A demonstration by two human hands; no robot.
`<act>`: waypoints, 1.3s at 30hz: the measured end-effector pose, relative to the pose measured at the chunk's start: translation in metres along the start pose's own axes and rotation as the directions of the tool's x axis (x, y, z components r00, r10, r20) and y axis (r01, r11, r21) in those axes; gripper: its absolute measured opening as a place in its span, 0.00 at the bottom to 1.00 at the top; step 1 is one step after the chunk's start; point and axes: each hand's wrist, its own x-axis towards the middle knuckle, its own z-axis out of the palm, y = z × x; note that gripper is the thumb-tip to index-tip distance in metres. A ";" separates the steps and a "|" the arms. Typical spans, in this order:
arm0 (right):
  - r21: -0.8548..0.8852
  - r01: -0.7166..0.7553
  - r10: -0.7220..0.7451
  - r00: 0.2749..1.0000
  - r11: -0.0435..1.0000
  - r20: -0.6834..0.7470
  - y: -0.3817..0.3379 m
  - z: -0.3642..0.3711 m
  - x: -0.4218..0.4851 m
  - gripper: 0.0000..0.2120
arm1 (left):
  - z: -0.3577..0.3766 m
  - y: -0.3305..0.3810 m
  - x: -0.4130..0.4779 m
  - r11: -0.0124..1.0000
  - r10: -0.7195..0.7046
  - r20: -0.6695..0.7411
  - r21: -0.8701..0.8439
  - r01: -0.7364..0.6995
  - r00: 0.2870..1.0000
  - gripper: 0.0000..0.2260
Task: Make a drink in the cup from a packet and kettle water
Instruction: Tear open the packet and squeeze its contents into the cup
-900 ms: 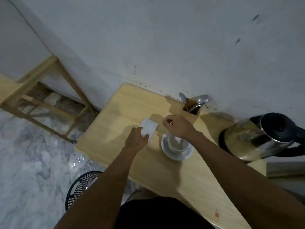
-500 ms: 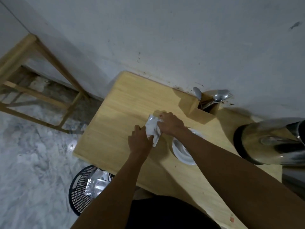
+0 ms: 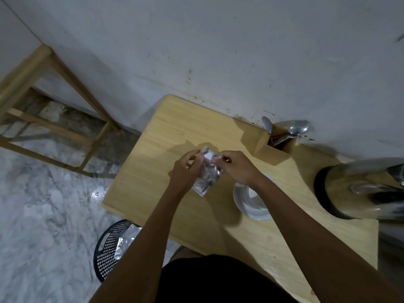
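Note:
A silver foil packet [image 3: 207, 175] hangs above the wooden table [image 3: 153, 154], held at its top edge from both sides. My left hand [image 3: 185, 171] pinches its left top corner and my right hand [image 3: 236, 167] pinches the right top corner. Below my right forearm stands a white cup [image 3: 254, 199] on a white saucer [image 3: 242, 204], partly hidden by the arm. The steel kettle [image 3: 360, 191] with a black base stands at the right of the table.
A wooden holder [image 3: 282, 146] with spoons stands against the wall at the back. A black mesh bin [image 3: 111, 248] with foil wrappers sits on the marble floor at the table's front left. A wooden frame [image 3: 43, 119] leans at the far left.
The packet was lying on the table under my left hand; both hands have since taken it by its top edge and lifted it off the table.

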 end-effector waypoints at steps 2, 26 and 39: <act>0.039 -0.003 0.004 1.000 0.999 -0.002 -0.007 -0.007 -0.011 0.12 | -0.011 0.015 -0.002 0.994 0.077 0.104 -0.085 -0.068 0.992 0.09; -0.347 0.250 -0.303 0.947 0.904 -0.107 -0.068 -0.072 -0.082 0.05 | -0.014 0.093 -0.047 0.852 0.425 0.239 0.220 -0.475 0.873 0.07; -0.471 0.401 -0.520 0.841 0.786 -0.151 -0.066 -0.074 -0.093 0.04 | -0.009 0.109 -0.064 0.890 0.443 0.157 0.044 -0.455 0.882 0.08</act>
